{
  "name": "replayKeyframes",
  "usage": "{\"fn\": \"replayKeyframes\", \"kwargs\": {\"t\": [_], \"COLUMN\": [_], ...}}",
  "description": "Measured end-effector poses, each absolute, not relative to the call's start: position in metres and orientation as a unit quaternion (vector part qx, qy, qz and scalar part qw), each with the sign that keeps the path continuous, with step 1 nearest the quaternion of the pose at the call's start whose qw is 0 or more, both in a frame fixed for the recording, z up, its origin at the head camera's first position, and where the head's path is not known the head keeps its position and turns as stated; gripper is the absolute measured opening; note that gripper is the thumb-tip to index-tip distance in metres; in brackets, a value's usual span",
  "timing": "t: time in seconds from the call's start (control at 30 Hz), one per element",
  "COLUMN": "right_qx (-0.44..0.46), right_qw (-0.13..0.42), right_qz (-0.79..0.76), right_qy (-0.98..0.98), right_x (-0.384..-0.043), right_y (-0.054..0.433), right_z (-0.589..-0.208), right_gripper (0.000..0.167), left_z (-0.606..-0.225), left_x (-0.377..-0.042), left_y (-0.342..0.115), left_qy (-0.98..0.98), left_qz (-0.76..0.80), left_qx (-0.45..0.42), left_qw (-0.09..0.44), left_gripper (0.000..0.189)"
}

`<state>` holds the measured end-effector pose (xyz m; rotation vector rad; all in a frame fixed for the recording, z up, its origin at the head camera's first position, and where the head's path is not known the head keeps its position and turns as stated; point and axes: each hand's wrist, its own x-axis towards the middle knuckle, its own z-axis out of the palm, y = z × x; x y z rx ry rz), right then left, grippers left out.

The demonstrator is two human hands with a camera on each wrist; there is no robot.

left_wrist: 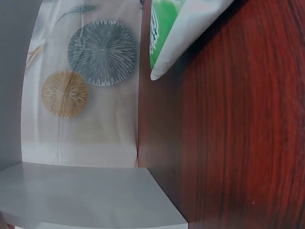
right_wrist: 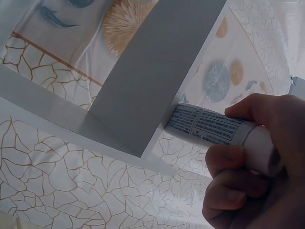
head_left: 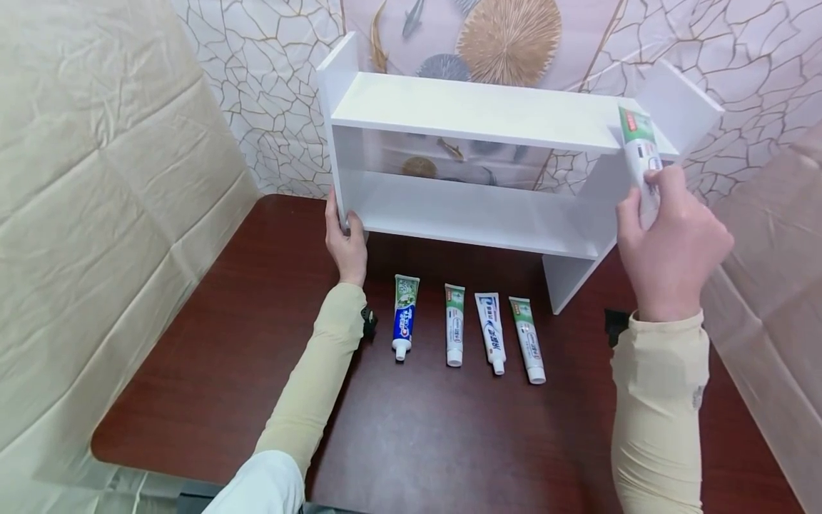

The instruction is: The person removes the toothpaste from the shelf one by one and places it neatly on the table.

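Note:
My right hand pinches a green and white toothpaste tube near its cap end, at the right end of the white shelf's top board. In the right wrist view the tube overlaps the board's edge, its printed back showing. Lower down, my left hand grips the shelf's left side panel near its foot, thumb on the inner side. On the table before the shelf lie several toothpaste tubes: a blue and green one, a blue and white one and green and white ones.
The white shelf has a lower board and a right side panel. It stands at the back of the dark red-brown table. Patterned cloth hangs behind it, and beige cloth walls off the left side.

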<state>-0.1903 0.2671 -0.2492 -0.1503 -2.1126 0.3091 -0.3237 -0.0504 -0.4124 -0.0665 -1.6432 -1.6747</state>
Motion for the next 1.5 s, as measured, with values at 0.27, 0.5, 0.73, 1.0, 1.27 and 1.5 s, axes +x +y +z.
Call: {"fn": "replayKeyframes", "kwargs": {"t": [0.27,0.5,0.73,1.0,1.27,1.5], "right_qx": [-0.044,-0.042,-0.054,-0.042,0.011,-0.01], "right_qw": [0.501,0.513,0.52,0.551,0.519,0.471], "right_qz": [0.134,0.142,0.208,0.264,0.238,0.221], "right_qy": [-0.854,-0.845,-0.827,-0.79,-0.821,-0.854], "right_x": [-0.174,-0.163,-0.159,-0.143,-0.117,-0.109], "right_y": [0.269,0.272,0.28,0.287,0.295,0.305], "right_z": [-0.266,-0.277,-0.29,-0.31,-0.338,-0.366], "right_gripper": [0.032,0.034,0.033,0.031,0.029,0.025], "left_z": [-0.414,-0.414,-0.416,-0.436,-0.44,-0.436], "left_x": [-0.328,-0.33,-0.333,-0.352,-0.352,-0.352], "left_y": [-0.05,-0.049,-0.047,-0.05,-0.053,-0.055], "left_qy": [-0.648,-0.643,-0.653,-0.658,-0.656,-0.658], "left_qz": [-0.657,-0.654,-0.631,-0.614,-0.611,-0.613], "left_qx": [-0.025,-0.032,-0.042,-0.038,-0.057,-0.043], "left_qw": [0.385,0.397,0.416,0.434,0.439,0.436], "left_gripper": [0.053,0.054,0.052,0.051,0.051,0.052]}}
